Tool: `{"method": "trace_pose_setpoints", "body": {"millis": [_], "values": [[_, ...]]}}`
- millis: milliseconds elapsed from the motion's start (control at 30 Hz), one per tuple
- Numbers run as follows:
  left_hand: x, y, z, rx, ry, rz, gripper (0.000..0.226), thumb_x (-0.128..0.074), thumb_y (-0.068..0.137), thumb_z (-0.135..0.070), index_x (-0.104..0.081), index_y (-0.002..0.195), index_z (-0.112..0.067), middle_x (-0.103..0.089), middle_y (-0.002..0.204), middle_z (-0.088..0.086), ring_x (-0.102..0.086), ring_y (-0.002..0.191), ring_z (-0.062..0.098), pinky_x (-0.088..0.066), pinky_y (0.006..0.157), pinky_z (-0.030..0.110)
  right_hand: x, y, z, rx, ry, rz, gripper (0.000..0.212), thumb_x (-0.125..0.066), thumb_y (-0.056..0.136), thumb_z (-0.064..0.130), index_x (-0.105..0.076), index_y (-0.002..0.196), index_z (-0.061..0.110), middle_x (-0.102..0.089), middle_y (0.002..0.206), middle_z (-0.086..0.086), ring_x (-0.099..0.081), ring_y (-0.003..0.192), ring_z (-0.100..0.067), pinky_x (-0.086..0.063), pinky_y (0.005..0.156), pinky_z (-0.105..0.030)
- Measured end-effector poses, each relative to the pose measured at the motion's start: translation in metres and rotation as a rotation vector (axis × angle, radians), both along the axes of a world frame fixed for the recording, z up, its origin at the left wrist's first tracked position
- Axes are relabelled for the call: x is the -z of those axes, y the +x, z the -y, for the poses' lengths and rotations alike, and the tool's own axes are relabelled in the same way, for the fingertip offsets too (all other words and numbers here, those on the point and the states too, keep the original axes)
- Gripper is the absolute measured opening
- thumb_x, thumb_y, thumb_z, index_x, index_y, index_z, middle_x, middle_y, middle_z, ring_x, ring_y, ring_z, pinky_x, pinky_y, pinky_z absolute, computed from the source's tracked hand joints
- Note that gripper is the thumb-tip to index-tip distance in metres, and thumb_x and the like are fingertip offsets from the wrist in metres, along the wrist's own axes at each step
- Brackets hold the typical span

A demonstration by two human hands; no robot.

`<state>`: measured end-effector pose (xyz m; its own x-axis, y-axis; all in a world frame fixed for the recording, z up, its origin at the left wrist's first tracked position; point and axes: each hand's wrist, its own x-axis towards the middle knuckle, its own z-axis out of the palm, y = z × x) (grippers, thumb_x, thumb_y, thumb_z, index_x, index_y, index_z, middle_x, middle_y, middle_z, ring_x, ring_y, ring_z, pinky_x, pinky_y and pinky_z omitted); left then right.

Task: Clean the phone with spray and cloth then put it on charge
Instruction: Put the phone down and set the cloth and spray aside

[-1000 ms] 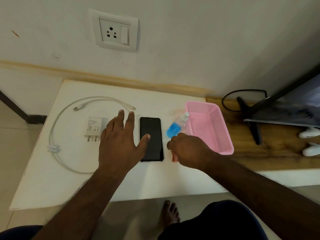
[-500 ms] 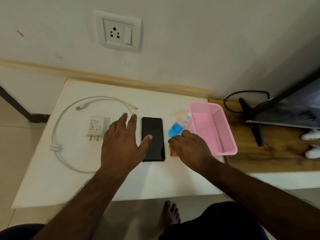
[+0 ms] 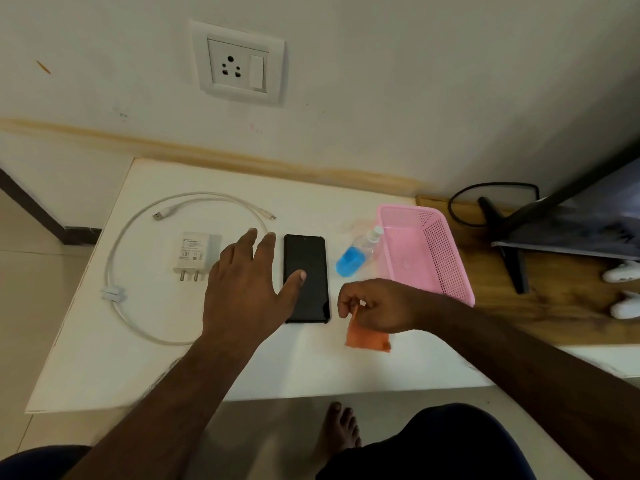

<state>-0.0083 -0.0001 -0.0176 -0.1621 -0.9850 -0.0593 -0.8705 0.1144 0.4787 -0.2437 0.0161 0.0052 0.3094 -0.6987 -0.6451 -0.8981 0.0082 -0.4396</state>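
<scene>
Glossy phone (image 3: 306, 277); perforated plastic basket (image 3: 446, 258); soft cloth (image 3: 367, 337).

On the worktop (image 3: 242, 368) the phone (image 3: 306, 278) lies in the middle, charger (image 3: 194, 252) and looped cable (image 3: 138, 237) to its left. Right of it lies the spray bottle (image 3: 356, 256), touching the basket (image 3: 446, 251); the wall socket (image 3: 239, 64) sits behind.

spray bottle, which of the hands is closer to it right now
Right. The right hand hangs just in front of the spray bottle, pinching the orange cloth. The left hand is farther off, across the phone, thumb over its screen.
</scene>
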Motion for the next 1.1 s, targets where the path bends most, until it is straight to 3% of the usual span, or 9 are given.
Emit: {"method": "trace_pose_setpoints", "body": {"millis": [167,400,467,567,700,867,967,1033,1100], "values": [[0.001,0.0,0.0,0.003,0.009,0.008,0.089,-0.027,0.081,-0.075,-0.035,0.151,-0.02,-0.031,0.16,0.009,-0.031,0.145,0.033,-0.032,0.112,0.05,0.015,0.006,0.006,-0.34,-0.179,-0.314,0.035,-0.065,0.084,0.021,-0.059,0.118,0.025,-0.061,0.11,0.007,-0.057,0.092,-0.012,-0.04,0.071,-0.016],[0.001,0.001,0.001,-0.001,0.017,0.004,0.091,-0.025,0.08,-0.076,-0.035,0.151,-0.02,-0.03,0.161,0.008,-0.029,0.146,0.032,-0.032,0.113,0.049,0.02,0.002,-0.007,-0.279,-0.459,-0.418,0.047,-0.07,0.087,0.03,-0.053,0.13,0.022,-0.061,0.124,0.001,-0.061,0.108,-0.017,-0.048,0.099,-0.034],[0.001,0.001,0.001,0.002,0.021,0.005,0.09,-0.026,0.081,-0.076,-0.034,0.152,-0.02,-0.029,0.161,0.008,-0.029,0.146,0.032,-0.031,0.113,0.05,0.018,0.0,-0.014,-0.271,-0.532,-0.465,0.045,-0.072,0.086,0.03,-0.055,0.127,0.02,-0.061,0.123,-0.001,-0.062,0.106,-0.018,-0.05,0.098,-0.038],[0.001,0.001,0.002,0.002,0.027,0.011,0.091,-0.025,0.08,-0.076,-0.035,0.151,-0.02,-0.029,0.161,0.008,-0.029,0.146,0.032,-0.032,0.113,0.051,0.02,0.002,-0.025,-0.306,-0.623,-0.422,0.026,-0.071,0.086,0.03,-0.062,0.11,0.022,-0.064,0.103,0.001,-0.06,0.087,-0.013,-0.056,0.085,-0.033],[0.001,0.0,0.002,0.001,0.034,0.014,0.091,-0.024,0.08,-0.077,-0.036,0.151,-0.021,-0.03,0.161,0.008,-0.03,0.146,0.031,-0.032,0.113,0.05,0.024,0.008,-0.033,-0.32,-0.494,-0.437,0.027,-0.058,0.094,0.03,-0.059,0.12,0.021,-0.061,0.113,0.002,-0.059,0.095,-0.013,-0.052,0.092,-0.03],[0.0,-0.003,0.002,0.007,0.033,0.01,0.09,-0.026,0.08,-0.077,-0.038,0.15,-0.021,-0.032,0.16,0.008,-0.032,0.145,0.031,-0.033,0.112,0.049,-0.03,0.015,-0.035,-0.145,-0.61,-0.242,0.03,-0.048,0.095,0.044,-0.066,0.112,0.026,-0.066,0.101,0.009,-0.06,0.084,-0.008,-0.053,0.079,-0.023],[0.0,0.0,0.001,0.008,0.03,0.022,0.09,-0.024,0.08,-0.077,-0.037,0.15,-0.022,-0.032,0.16,0.007,-0.032,0.145,0.031,-0.033,0.112,0.049,-0.084,0.003,-0.024,0.049,-0.914,-0.021,0.026,-0.051,0.091,0.045,-0.069,0.101,0.029,-0.068,0.088,0.015,-0.062,0.07,-0.001,-0.051,0.063,-0.014],[0.0,0.003,0.001,0.009,0.031,0.028,0.09,-0.024,0.08,-0.077,-0.038,0.149,-0.021,-0.032,0.16,0.007,-0.033,0.144,0.031,-0.034,0.112,0.049,-0.111,-0.016,0.002,0.266,-1.113,0.158,0.017,-0.057,0.091,0.041,-0.069,0.092,0.028,-0.069,0.075,0.016,-0.065,0.064,-0.003,-0.05,0.059,-0.014],[0.001,0.004,0.001,0.015,0.034,0.031,0.089,-0.025,0.081,-0.077,-0.038,0.149,-0.022,-0.032,0.16,0.007,-0.033,0.144,0.031,-0.034,0.112,0.049,-0.12,-0.037,0.041,0.521,-1.099,0.288,0.012,-0.062,0.091,0.037,-0.068,0.084,0.029,-0.07,0.07,0.012,-0.067,0.059,-0.007,-0.054,0.055,-0.019]]}}
